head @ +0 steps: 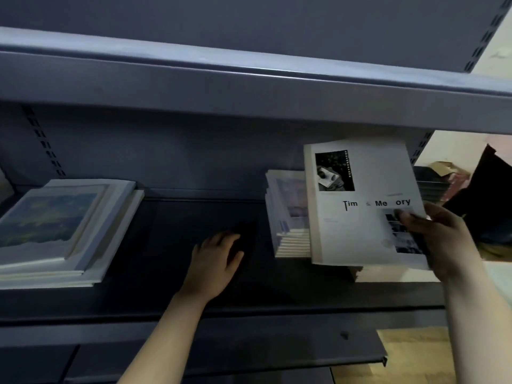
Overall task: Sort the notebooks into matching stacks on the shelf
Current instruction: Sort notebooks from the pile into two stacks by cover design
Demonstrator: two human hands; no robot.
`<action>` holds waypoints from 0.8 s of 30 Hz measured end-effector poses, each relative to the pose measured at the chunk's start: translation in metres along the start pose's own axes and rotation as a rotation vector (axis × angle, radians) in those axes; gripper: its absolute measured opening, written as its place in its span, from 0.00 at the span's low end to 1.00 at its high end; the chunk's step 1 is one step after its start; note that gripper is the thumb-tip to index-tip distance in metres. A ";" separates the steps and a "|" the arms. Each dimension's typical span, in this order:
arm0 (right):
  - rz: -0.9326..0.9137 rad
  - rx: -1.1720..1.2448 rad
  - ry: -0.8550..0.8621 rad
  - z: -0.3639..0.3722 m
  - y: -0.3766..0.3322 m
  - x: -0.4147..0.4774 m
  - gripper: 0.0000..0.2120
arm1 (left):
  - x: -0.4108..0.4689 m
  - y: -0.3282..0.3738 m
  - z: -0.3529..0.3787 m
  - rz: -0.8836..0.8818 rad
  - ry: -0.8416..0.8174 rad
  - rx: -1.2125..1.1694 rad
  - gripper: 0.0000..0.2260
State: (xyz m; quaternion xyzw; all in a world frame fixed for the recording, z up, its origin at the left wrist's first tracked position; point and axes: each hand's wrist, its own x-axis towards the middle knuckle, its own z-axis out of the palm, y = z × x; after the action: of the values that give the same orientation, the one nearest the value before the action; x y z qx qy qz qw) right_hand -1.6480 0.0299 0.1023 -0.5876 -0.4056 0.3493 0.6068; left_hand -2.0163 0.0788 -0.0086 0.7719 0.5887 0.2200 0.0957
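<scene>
My right hand [443, 239] grips the lower right corner of a white notebook [357, 217] with black photos and the words "Time & Memory" on its cover. It is held tilted above the right-hand stack. A stack of pale notebooks with bluish covers [288, 214] stands just to its left on the dark shelf [171, 217]. At the far left lies another stack, its top cover a blue-green painting [55, 225]. My left hand [216, 259] rests flat on the bare shelf between the two stacks, fingers relaxed and holding nothing.
An upper shelf board [249, 79] hangs close over the working shelf. Slotted uprights [44, 142] run along the back panel. Right of the shelf end are dark books [432, 184], cardboard and a dark bag [487, 195]. A lower shelf edge [221, 353] juts out below.
</scene>
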 end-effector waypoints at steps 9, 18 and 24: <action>0.165 -0.232 0.066 -0.059 0.015 0.019 0.18 | 0.006 -0.004 0.007 -0.036 -0.010 0.050 0.22; 0.115 -0.656 0.123 -0.061 0.017 0.043 0.13 | 0.003 -0.002 0.005 -0.048 -0.007 0.040 0.21; -0.009 -0.956 0.201 -0.055 0.025 0.054 0.19 | 0.002 -0.001 0.002 -0.069 -0.008 -0.011 0.21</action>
State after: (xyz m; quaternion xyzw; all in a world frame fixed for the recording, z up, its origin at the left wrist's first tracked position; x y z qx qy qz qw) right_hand -1.5741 0.0572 0.0824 -0.8294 -0.4627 0.0627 0.3067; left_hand -2.0163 0.0811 -0.0104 0.7515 0.6133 0.2168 0.1100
